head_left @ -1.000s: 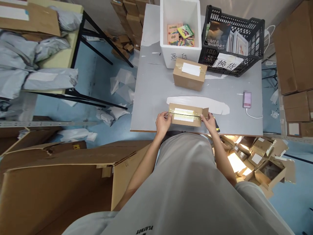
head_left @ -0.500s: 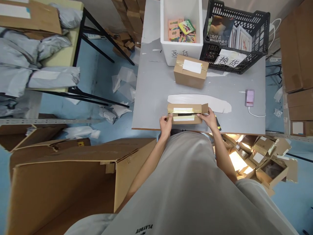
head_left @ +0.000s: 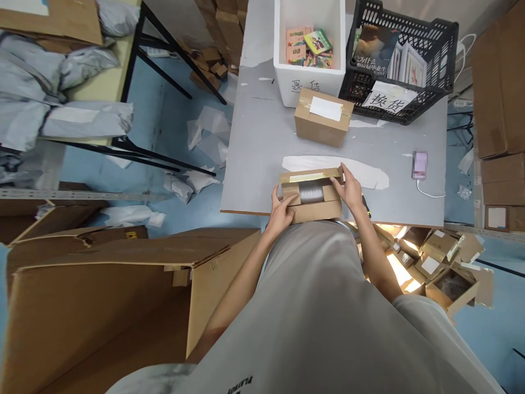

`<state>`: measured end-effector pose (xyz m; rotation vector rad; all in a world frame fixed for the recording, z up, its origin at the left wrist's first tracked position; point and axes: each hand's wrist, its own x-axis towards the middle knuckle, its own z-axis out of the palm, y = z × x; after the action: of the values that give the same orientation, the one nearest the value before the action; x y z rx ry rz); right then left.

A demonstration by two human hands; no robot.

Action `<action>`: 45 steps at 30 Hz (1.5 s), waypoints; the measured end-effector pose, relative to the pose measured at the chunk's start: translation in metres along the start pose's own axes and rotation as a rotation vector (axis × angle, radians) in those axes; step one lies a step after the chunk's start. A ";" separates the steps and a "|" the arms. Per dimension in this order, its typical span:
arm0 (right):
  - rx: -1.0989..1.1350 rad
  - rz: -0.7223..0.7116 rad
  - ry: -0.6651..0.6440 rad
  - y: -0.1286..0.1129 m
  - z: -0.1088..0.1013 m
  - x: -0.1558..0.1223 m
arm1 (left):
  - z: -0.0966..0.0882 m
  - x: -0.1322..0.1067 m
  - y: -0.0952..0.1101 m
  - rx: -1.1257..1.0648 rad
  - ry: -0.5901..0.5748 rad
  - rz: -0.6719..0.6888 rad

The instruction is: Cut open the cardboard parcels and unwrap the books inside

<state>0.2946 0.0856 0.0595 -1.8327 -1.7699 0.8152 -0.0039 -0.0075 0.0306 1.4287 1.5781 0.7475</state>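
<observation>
At the table's near edge a small cardboard box (head_left: 318,212) stands with its top flaps parted. Through the gap shows something whitish and see-through, perhaps plastic wrap (head_left: 311,192); what lies under it is hidden. My left hand (head_left: 281,213) grips the box's left end, its fingers over the short inner flap. On the right, my right hand (head_left: 349,190) holds the box's corner and the raised far flap between thumb and fingers. A black and yellow tool (head_left: 366,206), partly hidden, lies beside my right wrist.
A taped cardboard box (head_left: 322,127) with a white label stands farther back. Behind it are a white bin (head_left: 289,85) of small picture boxes and a black crate (head_left: 410,106) with books. A phone (head_left: 419,164) on a cable lies right. A big open carton (head_left: 223,284) stands left below.
The top flaps have gone from nearly closed to spread apart, exposing the wrapped contents. My left fingers moved onto the inner flap, and my right hand rose slightly with the far flap.
</observation>
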 end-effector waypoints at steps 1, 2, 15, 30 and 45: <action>-0.003 -0.006 0.004 -0.003 0.000 0.004 | 0.001 0.000 0.004 0.025 -0.016 0.012; -0.007 -0.004 0.006 -0.006 0.000 0.008 | 0.002 0.001 0.008 0.042 -0.026 0.017; -0.055 0.080 0.026 -0.014 -0.009 0.037 | -0.003 0.001 0.028 0.134 0.010 -0.002; 0.222 0.155 -0.100 -0.005 0.016 0.063 | -0.022 0.015 0.010 -0.240 0.311 -0.135; 0.652 0.165 -0.295 0.043 0.016 -0.029 | -0.012 0.016 0.001 -0.284 0.399 -0.102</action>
<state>0.3146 0.0532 0.0214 -1.4721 -1.2820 1.5747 -0.0137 0.0093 0.0341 1.0271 1.7413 1.1976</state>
